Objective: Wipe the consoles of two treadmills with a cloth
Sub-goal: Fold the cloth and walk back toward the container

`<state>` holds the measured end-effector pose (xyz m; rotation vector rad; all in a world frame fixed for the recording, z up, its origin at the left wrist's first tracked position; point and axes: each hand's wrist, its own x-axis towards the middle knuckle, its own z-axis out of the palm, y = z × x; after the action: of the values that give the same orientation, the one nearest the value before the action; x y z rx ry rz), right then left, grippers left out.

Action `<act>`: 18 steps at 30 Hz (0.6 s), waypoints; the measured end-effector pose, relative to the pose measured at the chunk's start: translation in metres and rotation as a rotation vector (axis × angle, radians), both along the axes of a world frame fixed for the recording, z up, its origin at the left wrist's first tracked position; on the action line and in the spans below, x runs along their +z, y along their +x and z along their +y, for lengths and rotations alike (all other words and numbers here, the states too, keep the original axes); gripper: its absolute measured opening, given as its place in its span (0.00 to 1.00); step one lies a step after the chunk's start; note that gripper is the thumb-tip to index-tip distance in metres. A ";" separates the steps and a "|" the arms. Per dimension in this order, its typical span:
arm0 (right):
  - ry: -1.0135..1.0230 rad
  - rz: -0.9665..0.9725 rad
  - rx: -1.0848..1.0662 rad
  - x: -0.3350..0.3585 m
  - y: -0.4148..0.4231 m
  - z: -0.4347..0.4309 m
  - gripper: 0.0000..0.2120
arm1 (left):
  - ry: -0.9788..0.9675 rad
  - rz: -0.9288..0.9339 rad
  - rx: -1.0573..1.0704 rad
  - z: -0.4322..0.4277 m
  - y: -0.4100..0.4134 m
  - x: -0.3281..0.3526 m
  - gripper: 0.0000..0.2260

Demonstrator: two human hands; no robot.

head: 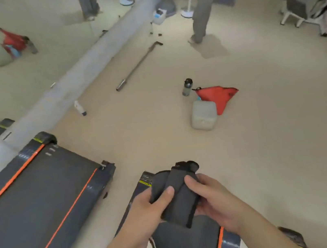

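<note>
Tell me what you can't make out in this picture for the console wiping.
Consoles: none in the head view; left treadmill and near treadmill run off the bottom edge.
Underside of the cloth: covered by left hand and right hand.
Label on the white bottle: too small, blurred.

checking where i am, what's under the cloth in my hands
Both the left hand and right hand grip the cloth; beneath it lies a dark treadmill deck with an orange edge stripe. The cloth and hands hide the deck's middle, and no console shows.
</note>
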<state>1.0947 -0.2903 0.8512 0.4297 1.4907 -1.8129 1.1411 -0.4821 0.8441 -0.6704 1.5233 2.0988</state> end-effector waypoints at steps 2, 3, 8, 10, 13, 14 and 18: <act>-0.014 -0.002 -0.095 0.001 -0.016 0.015 0.28 | 0.014 -0.031 -0.077 0.009 -0.033 -0.001 0.15; -0.029 0.000 -0.146 0.002 -0.023 0.022 0.25 | 0.016 -0.046 -0.114 0.015 -0.050 0.000 0.16; -0.080 -0.020 -0.456 0.003 -0.063 0.079 0.16 | 0.171 -0.265 -0.099 0.069 -0.133 0.001 0.24; -0.073 -0.016 -0.531 0.001 -0.084 0.108 0.20 | 0.273 -0.344 -0.120 0.097 -0.167 -0.002 0.29; -0.080 -0.026 -0.599 -0.009 -0.121 0.148 0.17 | 0.208 -0.262 -0.282 0.139 -0.220 -0.011 0.23; -0.075 -0.035 -0.606 -0.013 -0.135 0.162 0.18 | 0.134 -0.196 -0.337 0.154 -0.238 -0.013 0.20; 0.014 -0.057 -0.604 -0.033 -0.202 0.208 0.26 | -0.068 0.001 -0.420 0.207 -0.309 -0.013 0.11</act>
<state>0.8929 -0.0818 0.8179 1.0155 1.4270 -2.2180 0.8320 -0.2748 0.8311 -0.3330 1.5819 1.7386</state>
